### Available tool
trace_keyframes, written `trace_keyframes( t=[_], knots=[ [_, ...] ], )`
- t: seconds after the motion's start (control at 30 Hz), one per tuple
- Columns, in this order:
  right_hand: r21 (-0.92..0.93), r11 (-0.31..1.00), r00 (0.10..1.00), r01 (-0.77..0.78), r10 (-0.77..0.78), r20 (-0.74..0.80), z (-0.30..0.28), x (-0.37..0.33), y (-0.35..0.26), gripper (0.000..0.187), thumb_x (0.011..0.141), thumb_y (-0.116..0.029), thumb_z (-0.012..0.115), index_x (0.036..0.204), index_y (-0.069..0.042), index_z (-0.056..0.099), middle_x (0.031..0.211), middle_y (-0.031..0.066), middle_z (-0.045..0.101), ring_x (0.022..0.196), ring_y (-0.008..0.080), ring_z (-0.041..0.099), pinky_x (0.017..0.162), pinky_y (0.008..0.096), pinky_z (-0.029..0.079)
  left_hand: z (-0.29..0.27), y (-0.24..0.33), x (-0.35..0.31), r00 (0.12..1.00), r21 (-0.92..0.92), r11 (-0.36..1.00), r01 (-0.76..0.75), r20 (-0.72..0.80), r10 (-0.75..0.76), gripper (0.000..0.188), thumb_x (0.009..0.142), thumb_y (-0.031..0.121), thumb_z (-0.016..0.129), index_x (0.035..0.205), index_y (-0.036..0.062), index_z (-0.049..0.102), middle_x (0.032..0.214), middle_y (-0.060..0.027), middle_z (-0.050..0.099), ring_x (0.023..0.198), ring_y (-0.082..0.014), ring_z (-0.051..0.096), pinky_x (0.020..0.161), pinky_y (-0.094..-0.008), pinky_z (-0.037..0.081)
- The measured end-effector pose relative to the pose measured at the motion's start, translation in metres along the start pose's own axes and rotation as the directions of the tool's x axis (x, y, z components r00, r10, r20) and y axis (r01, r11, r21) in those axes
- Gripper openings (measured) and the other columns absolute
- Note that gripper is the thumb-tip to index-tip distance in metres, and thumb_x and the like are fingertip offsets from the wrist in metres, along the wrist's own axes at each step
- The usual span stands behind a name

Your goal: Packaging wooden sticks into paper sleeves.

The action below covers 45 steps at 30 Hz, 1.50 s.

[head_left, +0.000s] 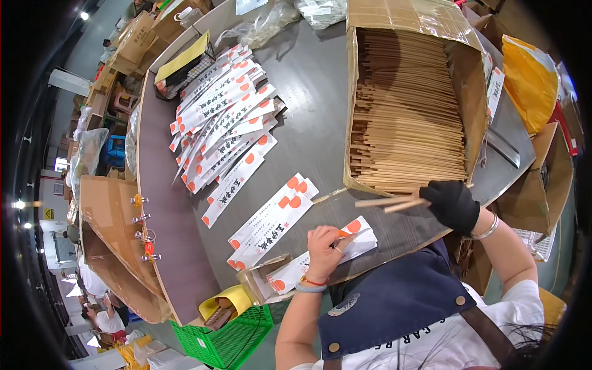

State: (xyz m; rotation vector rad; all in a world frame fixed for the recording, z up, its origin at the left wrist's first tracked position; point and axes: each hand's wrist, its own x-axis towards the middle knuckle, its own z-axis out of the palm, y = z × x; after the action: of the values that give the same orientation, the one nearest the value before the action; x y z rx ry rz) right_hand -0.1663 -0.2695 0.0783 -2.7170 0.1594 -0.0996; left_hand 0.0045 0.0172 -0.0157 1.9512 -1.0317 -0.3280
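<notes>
My right hand (453,205), in a black glove, is closed on a pair of wooden chopsticks (387,203) whose tips point left, just in front of the open carton. My bare left hand (325,251) pinches the open end of a white paper chopstick sleeve (357,237) with orange-red dots, on a small stack at the table's near edge. The stack's left end rests by a small cardboard holder (258,280). Beyond my left hand, a few more sleeves (274,222) lie overlapped on the table.
A large cardboard carton (353,111) full of wooden chopsticks (410,117) stands at the right. Many sleeves (219,117) are heaped at the far left. A raised board (166,203) edges the table's left side. A green crate (225,342) stands below the near left corner.
</notes>
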Motion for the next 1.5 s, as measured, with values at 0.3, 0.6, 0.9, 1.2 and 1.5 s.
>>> trace_keyframes(
  t=[0.3, 0.6, 0.9, 1.2, 1.5],
  knots=[
    [-0.117, 0.993, 0.977, -0.017, 0.042, 0.211, -0.002, -0.006, -0.006, 0.019, 0.09, -0.034, 0.061, 0.096, -0.016, 0.064, 0.073, 0.007, 0.061, 0.07, 0.0284, 0.065, 0.058, 0.0409, 0.05, -0.009, 0.01, 0.008, 0.993, -0.012, 0.998, -0.055, 0.101, 0.056, 0.013, 0.079, 0.021, 0.075, 0.089, 0.0144, 0.072, 0.085, 0.0003, 0.063, 0.082, -0.02, 0.057, 0.076, -0.0353, 0.037],
    [0.261, 0.965, 0.931, -0.018, 0.112, -0.349, 0.007, 0.011, 0.001, 0.039, 0.098, -0.016, 0.052, 0.135, -0.001, 0.051, 0.108, 0.0187, 0.062, 0.103, 0.0329, 0.06, 0.087, 0.0391, 0.047, -0.025, 0.062, 0.031, 0.955, 0.321, 0.901, -0.292, 0.058, 0.289, 0.014, 0.078, 0.014, 0.071, 0.092, 0.0117, 0.069, 0.088, -0.0007, 0.067, 0.077, -0.0203, 0.062, 0.07, -0.0335, 0.044],
    [-0.109, 0.984, 0.943, -0.141, 0.1, -0.318, 0.035, 0.012, 0.036, 0.036, 0.074, -0.01, 0.075, 0.108, -0.005, 0.064, 0.103, 0.0133, 0.062, 0.097, 0.0342, 0.058, 0.084, 0.0415, 0.048, -0.021, 0.035, 0.03, 0.988, 0.439, 0.888, -0.138, -0.004, 0.155, 0.031, 0.071, 0.021, 0.081, 0.095, 0.0053, 0.068, 0.094, -0.0075, 0.06, 0.087, -0.0262, 0.057, 0.077, -0.0385, 0.045],
    [-0.354, 0.928, 0.988, -0.12, 0.077, -0.133, 0.035, 0.024, 0.034, 0.017, 0.076, -0.01, 0.065, 0.091, -0.006, 0.057, 0.089, 0.0118, 0.057, 0.085, 0.0307, 0.058, 0.076, 0.0398, 0.049, 0.005, 0.01, 0.002, 1.0, 0.156, 0.988, -0.011, -0.015, 0.014, 0.029, 0.071, 0.017, 0.08, 0.098, 0.0097, 0.07, 0.09, -0.0069, 0.059, 0.084, -0.0251, 0.056, 0.078, -0.0365, 0.041],
    [-0.152, 0.988, 1.0, 0.02, -0.021, -0.011, 0.013, -0.001, -0.001, 0.021, 0.076, -0.014, 0.067, 0.096, -0.013, 0.06, 0.082, 0.0065, 0.06, 0.078, 0.0282, 0.061, 0.068, 0.0397, 0.049, 0.002, 0.004, -0.002, 0.999, -0.004, 0.999, 0.042, 0.016, -0.041, 0.019, 0.074, 0.022, 0.08, 0.088, 0.0114, 0.073, 0.08, -0.0014, 0.061, 0.078, -0.0214, 0.055, 0.076, -0.0345, 0.037]
  ],
)
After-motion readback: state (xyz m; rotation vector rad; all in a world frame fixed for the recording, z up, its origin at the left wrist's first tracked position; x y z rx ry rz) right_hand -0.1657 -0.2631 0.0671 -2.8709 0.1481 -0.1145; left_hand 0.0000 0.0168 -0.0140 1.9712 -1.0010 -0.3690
